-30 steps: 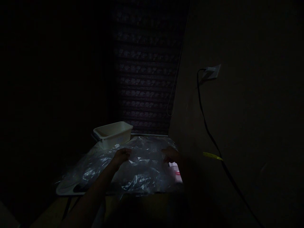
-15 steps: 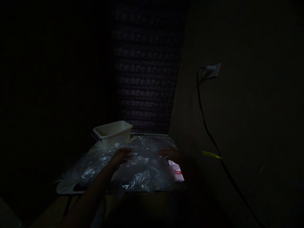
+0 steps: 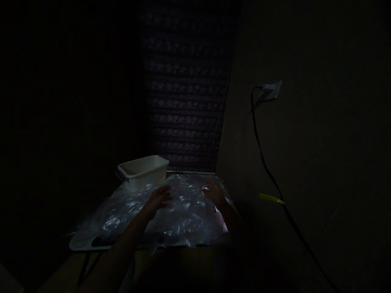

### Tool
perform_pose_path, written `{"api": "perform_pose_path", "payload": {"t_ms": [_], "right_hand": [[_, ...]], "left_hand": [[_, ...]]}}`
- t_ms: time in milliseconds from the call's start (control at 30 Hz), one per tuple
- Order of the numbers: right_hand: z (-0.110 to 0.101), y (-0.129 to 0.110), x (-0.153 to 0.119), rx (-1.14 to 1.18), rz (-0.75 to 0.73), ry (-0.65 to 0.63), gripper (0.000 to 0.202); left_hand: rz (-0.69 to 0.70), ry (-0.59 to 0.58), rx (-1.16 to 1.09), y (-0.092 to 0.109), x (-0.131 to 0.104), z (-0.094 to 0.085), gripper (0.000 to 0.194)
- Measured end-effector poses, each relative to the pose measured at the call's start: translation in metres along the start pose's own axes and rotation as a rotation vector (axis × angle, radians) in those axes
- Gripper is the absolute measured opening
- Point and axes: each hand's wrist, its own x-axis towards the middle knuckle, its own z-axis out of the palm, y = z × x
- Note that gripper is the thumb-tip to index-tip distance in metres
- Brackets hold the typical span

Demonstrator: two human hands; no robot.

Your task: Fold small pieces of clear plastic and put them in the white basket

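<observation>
Crumpled clear plastic sheeting [image 3: 186, 219] covers most of a small table [image 3: 80, 243] in a very dark room. My left hand [image 3: 159, 198] is over the middle-left of the sheeting, its fingers apart and pointing right. Over the right side is my right hand [image 3: 214, 193], fingers spread and turned left, touching or just above the plastic; the dim light does not show which. A bright pinkish item [image 3: 220, 219] lies at the table's right edge, partly hidden by plastic and my right forearm.
A cream plastic basin [image 3: 146, 175] stands at the table's back left. Behind hangs a patterned blind [image 3: 183, 118]. On the right wall, a black cable [image 3: 264, 162] with a yellow tag [image 3: 271, 198] runs down from a socket [image 3: 273, 90].
My right hand has moved slightly up and away from me. Plastic now covers more of the bright item. My left hand has shifted only a little, its fingers slightly higher.
</observation>
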Motion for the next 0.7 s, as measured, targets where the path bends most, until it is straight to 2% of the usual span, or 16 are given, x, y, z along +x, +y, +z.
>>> {"api": "perform_pose_path", "payload": {"t_ms": [100,167,267,367,467,533,600,700], "right_hand": [[0.007,-0.013,-0.01,0.183,0.041,-0.058,0.064],[0.012,-0.02,-0.017,0.339,0.09,-0.12,0.067],[0.023,-0.024,-0.025,0.542,0.181,-0.161,0.06],[0.032,-0.022,-0.028,0.638,0.239,-0.214,0.046],[0.034,-0.018,-0.027,0.577,0.228,-0.229,0.032],[0.03,-0.015,-0.023,0.428,0.181,-0.181,0.024],[0.024,-0.009,-0.02,0.221,0.128,-0.12,0.022],[0.012,0.0,-0.019,-0.032,0.117,-0.094,0.029]], "left_hand": [[0.006,-0.019,-0.025,-0.002,0.001,0.002,0.038],[0.004,-0.027,-0.028,-0.003,0.001,0.003,0.038],[0.008,-0.001,-0.04,-0.005,-0.001,0.005,0.036],[0.017,0.024,-0.048,-0.007,-0.001,0.004,0.031],[0.032,0.063,-0.036,-0.01,0.002,0.002,0.026],[0.047,0.109,0.017,-0.012,0.006,-0.001,0.027],[0.079,0.172,0.175,-0.014,0.011,-0.003,0.029],[0.184,0.314,0.582,-0.013,0.014,-0.004,0.029]]}}
